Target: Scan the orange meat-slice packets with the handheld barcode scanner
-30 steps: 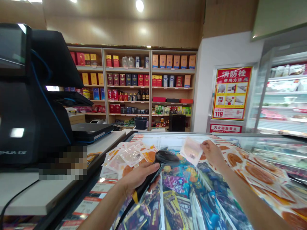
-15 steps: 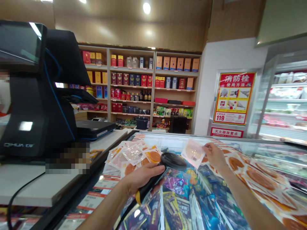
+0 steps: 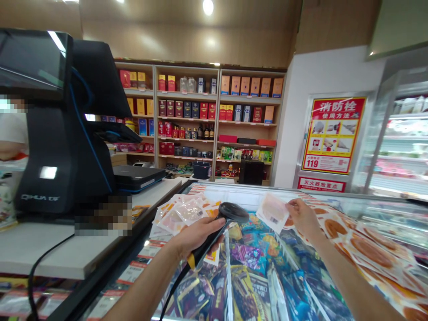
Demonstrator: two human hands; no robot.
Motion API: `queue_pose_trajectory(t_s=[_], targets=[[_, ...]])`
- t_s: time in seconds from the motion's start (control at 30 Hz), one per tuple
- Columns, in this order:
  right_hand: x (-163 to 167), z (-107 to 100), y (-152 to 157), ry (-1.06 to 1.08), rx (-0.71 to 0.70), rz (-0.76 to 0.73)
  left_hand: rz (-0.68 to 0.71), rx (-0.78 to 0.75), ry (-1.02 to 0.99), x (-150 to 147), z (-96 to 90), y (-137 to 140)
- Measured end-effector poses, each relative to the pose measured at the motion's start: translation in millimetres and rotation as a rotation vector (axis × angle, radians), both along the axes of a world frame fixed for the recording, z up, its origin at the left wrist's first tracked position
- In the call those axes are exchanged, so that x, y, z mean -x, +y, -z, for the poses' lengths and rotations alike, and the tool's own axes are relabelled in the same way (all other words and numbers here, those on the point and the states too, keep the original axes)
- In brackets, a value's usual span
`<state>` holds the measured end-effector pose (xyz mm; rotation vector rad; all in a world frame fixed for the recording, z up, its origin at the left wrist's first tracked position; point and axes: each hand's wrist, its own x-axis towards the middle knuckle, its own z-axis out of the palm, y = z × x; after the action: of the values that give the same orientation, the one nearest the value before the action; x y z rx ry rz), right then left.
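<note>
My left hand (image 3: 200,237) is wrapped round the handle of a black barcode scanner (image 3: 233,212), whose head points away to the right over the freezer. A cable hangs from its yellow-banded lower end. Between the fingertips of my right hand (image 3: 302,218) is the edge of a flat, clear food packet (image 3: 272,213) with a small barcode label, held up to the right of the scanner head and apart from it. Similar packets (image 3: 187,210) lie piled on the freezer's glass left of the scanner. More packets with round orange-brown pictures (image 3: 368,249) spread along the right side.
Below my hands, the freezer holds wrapped ice creams (image 3: 249,285) between white wire dividers (image 3: 228,276). A black checkout terminal (image 3: 67,133) stands on the white counter (image 3: 50,254) at left, with a person (image 3: 13,133) behind it. Stocked shelves (image 3: 187,98) line the back wall.
The view has shifted slightly left, so the background sits further right. The scanner head has moved a little left and up, away from the packet. Both hands keep their hold.
</note>
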<state>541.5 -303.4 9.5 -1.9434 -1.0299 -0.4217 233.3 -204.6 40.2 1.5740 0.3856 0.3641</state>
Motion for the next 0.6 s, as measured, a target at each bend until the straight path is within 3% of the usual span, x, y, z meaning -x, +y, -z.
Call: queue_pose_trajectory(t_s=[0.3,0.43,0.6], targets=[[59,3,32,-0.223,0.167,0.036,-0.497,-0.046,0.011,47,-3.3,25],[102,15,57,-0.306,0.278,-0.078,-0.636,-0.064,0.026,73,3.7,42],[148,29,70,-0.406,0.388,-0.253,-0.713,-0.043,0.033,92,13.1,53]])
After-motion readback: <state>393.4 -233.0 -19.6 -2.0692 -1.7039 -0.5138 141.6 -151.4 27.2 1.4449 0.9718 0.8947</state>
